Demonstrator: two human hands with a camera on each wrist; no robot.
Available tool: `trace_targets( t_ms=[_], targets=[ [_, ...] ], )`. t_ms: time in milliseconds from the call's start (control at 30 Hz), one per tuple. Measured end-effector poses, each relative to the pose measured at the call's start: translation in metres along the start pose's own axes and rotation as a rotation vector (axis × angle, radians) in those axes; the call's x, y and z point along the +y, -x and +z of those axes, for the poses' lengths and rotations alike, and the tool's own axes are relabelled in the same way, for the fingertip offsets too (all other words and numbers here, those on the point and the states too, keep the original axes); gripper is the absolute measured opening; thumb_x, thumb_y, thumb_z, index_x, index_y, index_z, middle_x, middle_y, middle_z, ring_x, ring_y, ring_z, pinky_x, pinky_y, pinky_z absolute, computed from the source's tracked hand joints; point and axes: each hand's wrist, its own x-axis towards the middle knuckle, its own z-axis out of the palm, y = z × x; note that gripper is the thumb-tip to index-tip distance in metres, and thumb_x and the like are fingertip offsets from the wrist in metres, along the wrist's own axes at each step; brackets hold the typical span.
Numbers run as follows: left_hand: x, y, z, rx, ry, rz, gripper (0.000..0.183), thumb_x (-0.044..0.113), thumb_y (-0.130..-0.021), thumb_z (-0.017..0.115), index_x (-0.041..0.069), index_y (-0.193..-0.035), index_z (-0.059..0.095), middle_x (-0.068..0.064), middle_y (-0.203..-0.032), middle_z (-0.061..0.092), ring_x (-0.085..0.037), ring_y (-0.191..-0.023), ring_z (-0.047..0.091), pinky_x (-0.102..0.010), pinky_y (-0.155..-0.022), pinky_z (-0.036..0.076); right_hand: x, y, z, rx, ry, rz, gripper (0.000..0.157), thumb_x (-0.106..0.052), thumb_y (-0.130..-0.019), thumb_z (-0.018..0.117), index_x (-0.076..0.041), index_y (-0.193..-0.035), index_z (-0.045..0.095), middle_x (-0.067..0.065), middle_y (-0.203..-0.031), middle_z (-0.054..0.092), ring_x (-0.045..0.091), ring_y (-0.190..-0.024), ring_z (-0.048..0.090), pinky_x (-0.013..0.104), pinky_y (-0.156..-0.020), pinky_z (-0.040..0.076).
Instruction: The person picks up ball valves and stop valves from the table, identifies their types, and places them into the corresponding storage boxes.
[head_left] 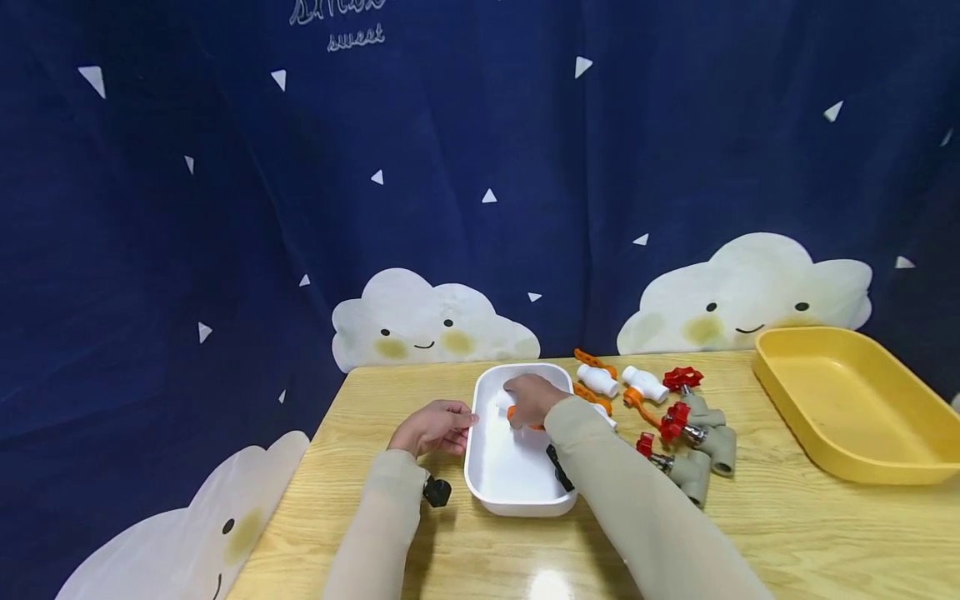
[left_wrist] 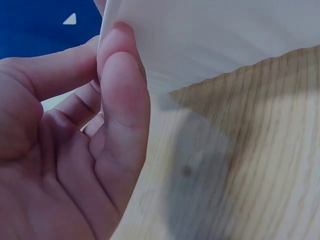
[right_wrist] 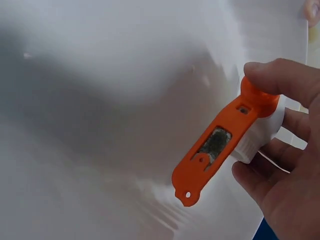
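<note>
A white plastic bin (head_left: 517,475) stands on the wooden table in front of me. My left hand (head_left: 435,427) pinches its left rim; in the left wrist view the fingertips (left_wrist: 122,85) press against the bin's pale wall. Inside the bin, toward its far end, my right hand (head_left: 534,400) grips a white ball valve with an orange lever (right_wrist: 207,150). The thumb lies on the round orange hub, while the other fingers curl about the white body. The lever points away from the palm, over the bin's white floor.
Right of the bin lie more white ball valves (head_left: 597,380) with orange levers, one partly hidden by the right sleeve. Beside them are grey pipe valves (head_left: 722,450) with red handwheels. A yellow bin (head_left: 855,417) sits at the far right, and a dark blue curtain (head_left: 465,125) hangs behind.
</note>
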Motion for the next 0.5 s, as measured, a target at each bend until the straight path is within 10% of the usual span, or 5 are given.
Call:
trace_targets(
  t_ms=[500],
  targets=[
    [-0.002,0.002,0.0,-0.005,0.036,0.011,0.015,0.018,-0.098,0.061,0.011,-0.085,0.057,0.0,-0.068,0.057,-0.008,-0.055,0.057,-0.021,-0.054,0.053,0.003,-0.009,0.012,0.055,-0.009,-0.03,0.069,-0.013,-0.07,0.086,-0.002,-0.132,0.058,0.012,-0.13,0.064,0.025,-0.115,0.059,0.038,-0.107,0.047]
  ],
)
